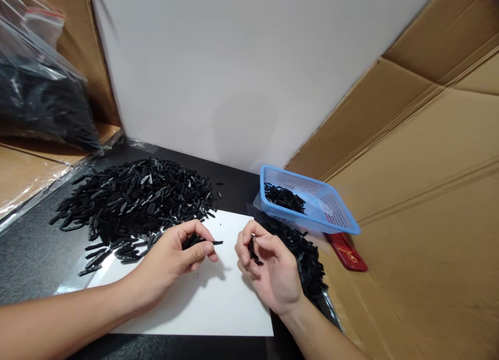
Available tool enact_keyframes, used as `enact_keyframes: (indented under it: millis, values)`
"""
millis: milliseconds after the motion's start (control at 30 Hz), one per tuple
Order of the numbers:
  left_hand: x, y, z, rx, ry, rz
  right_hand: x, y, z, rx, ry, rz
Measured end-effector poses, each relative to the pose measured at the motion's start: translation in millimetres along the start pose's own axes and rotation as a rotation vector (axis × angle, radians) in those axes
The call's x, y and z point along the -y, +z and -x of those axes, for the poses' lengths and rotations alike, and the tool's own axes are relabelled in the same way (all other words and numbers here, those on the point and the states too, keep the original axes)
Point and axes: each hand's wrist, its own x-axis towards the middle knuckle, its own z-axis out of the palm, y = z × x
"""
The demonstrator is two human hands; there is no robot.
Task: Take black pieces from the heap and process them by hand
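My left hand [177, 258] hovers over a white sheet [218, 308] and grips a small bundle of thin black plastic strips [202, 241], one of them poking out to the right. My right hand [268, 269] is curled around a few more black strips [253, 253] just to the right. A big loose pile of the same black strips [132, 199] lies on the dark table behind my left hand. A smaller heap of strips [310, 261] sits beside my right hand.
A blue mesh basket [331, 214] holding some black strips stands at the right, with a red flat object [348, 253] below it. Cardboard panels [421, 194] wall the right side. A clear bag of black parts [39, 100] rests at upper left.
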Motion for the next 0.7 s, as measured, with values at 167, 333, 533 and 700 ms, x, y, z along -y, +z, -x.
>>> enact_keyframes:
  millis: [167, 333, 533, 700]
  values:
    - [-5.5, -0.8, 2.4, -0.023, 0.098, -0.165, -3.4, -0.8, 0.8, 0.003, -0.044, 0.280]
    - [-7.0, -1.1, 3.4, -0.016, 0.145, -0.240, -8.9, 2.6, 6.0, -0.066, -0.222, 0.669]
    - [-2.8, -1.5, 4.6, 0.022, 0.151, -0.200, -8.6, 5.6, 7.6, -0.120, -0.263, 0.700]
    - [-0.6, 2.3, 5.3, 0.059, -0.058, 0.086, -5.8, 2.8, 6.5, -0.184, -0.270, 0.636]
